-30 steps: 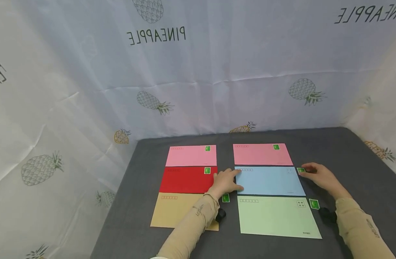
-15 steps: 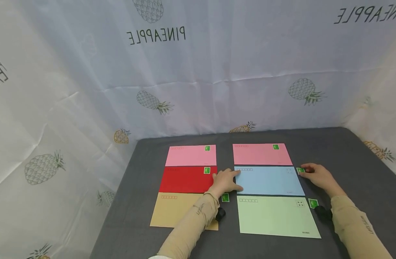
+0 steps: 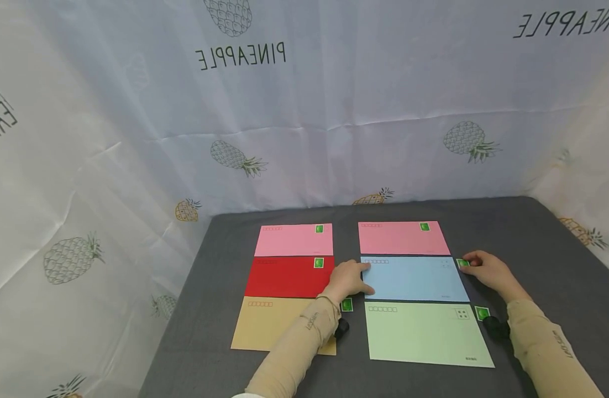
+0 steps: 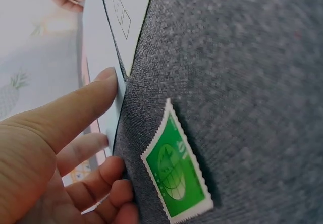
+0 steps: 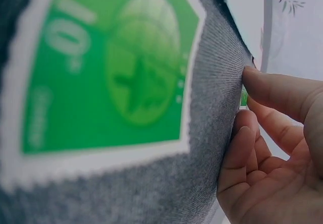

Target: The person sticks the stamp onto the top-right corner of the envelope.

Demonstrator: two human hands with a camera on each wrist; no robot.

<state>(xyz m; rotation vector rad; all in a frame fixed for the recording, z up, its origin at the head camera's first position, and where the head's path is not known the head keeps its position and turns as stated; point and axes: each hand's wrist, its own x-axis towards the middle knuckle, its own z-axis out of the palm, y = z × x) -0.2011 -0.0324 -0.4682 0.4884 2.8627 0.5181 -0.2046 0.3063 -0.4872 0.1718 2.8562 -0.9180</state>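
Note:
My left hand rests at the left edge of the blue envelope, thumb and forefinger spread and pressing on it. In the left wrist view, the thumb lies flat on the envelope's edge. Just off that envelope's right edge, my right hand has thumb and forefinger on a small green postage stamp. The right wrist view shows only a sliver of this stamp between the fingers. A second stamp lies beside the light green envelope, close to my right wrist.
A tan envelope lies partly under my left sleeve, with a stamp to its right. The red envelope, left pink envelope and right pink envelope each bear a stamp. A pineapple-print curtain stands behind the grey table.
My right forearm has shifted slightly to the left, while its fingers stay at the stamp. The left hand holds its place on the blue envelope.

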